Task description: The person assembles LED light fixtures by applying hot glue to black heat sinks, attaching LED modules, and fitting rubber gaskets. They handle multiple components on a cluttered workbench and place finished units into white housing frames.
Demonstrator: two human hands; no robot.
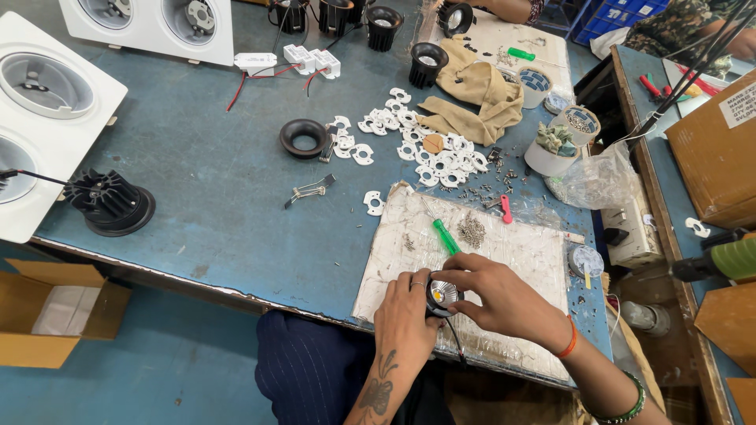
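Blue table (pixel 220 197) carries a white mat (pixel 512 252) at its near edge. On the mat: green screwdriver (pixel 445 234) and a screw pile (pixel 472 229), just beyond the hands. White brackets (pixel 425 145) lie scattered farther back, beside a tan cloth (pixel 476 94). Left hand (pixel 405 311) and right hand (pixel 500 295), palms down, fingers curled, jointly grip a small lamp (pixel 443 295) over the mat. White cups (pixel 563 142) hold small hardware.

Lighting-assembly workshop: scuffed blue workbench (pixel 213 181) strewn with white brackets (pixel 417 145), loose screws (pixel 471 230) (heaped), black downlight housings (pixel 110 205), screwdrivers (pixel 442 230).
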